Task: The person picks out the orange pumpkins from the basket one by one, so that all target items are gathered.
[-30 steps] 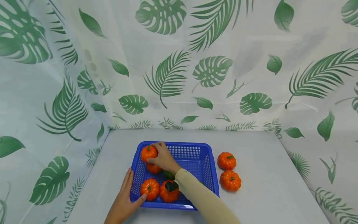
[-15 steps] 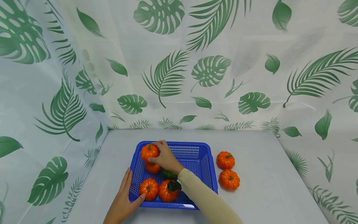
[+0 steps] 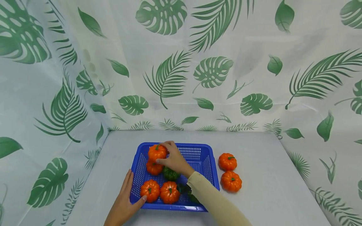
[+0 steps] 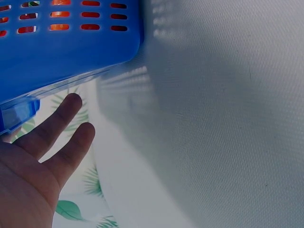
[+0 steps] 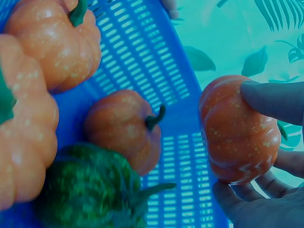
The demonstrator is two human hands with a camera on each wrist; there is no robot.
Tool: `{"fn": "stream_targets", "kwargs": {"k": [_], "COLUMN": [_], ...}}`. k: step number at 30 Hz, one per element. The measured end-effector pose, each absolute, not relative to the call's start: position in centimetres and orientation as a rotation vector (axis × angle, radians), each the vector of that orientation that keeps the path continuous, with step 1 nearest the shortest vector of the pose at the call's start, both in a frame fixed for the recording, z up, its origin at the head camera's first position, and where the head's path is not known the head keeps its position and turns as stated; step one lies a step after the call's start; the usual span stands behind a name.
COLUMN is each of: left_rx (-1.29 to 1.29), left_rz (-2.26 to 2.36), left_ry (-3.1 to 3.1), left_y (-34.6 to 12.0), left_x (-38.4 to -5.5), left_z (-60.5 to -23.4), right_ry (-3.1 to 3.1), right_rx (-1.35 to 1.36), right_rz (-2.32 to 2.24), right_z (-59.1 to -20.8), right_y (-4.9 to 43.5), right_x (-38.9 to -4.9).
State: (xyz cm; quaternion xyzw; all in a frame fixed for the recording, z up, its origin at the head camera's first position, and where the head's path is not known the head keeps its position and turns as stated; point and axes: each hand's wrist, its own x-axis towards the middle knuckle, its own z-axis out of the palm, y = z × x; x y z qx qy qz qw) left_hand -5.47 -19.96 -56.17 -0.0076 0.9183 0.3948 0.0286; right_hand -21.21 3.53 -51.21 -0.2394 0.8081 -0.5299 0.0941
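Observation:
My right hand (image 3: 176, 159) grips an orange toy pumpkin (image 3: 157, 153) with a green stem, held over the back left part of a blue plastic basket (image 3: 181, 207). In the right wrist view, thumb and fingertips clasp the pumpkin (image 5: 240, 130) from opposite sides. Below it in the basket sit another orange pumpkin (image 3: 154, 168) and a dark green one (image 3: 171, 173). Two more orange pumpkins, a left one (image 3: 150, 190) and a right one (image 3: 170, 192), lie along the front. My left hand (image 3: 125, 201) rests at the basket's front left corner, fingers straight along its side and thumb at the rim.
Two orange pumpkins, a rear one (image 3: 227, 161) and a front one (image 3: 231, 181), lie on the white table (image 3: 263, 188) right of the basket. Dark green things (image 3: 192, 196) show partly behind the right sleeve. Leaf-printed sheeting (image 3: 181, 78) walls the table's back and sides.
My right hand has shifted slightly right with the pumpkin, uncovering more of the green pumpkin in the basket. My left hand has stayed at the basket corner.

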Motion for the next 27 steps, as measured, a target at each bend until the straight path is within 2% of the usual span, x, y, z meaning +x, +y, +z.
{"fn": "stream_targets", "kwargs": {"k": [27], "left_rx": [-0.036], "left_rz": [1.214], "left_ry": [2.836], "left_y": [-20.0], "left_x": [-5.6], "left_z": [-56.2], "right_ry": [2.455], "right_rx": [-0.616], "right_rz": [-1.659], "right_z": [-49.9], "right_y": [11.2], "right_x": [-21.0]}}
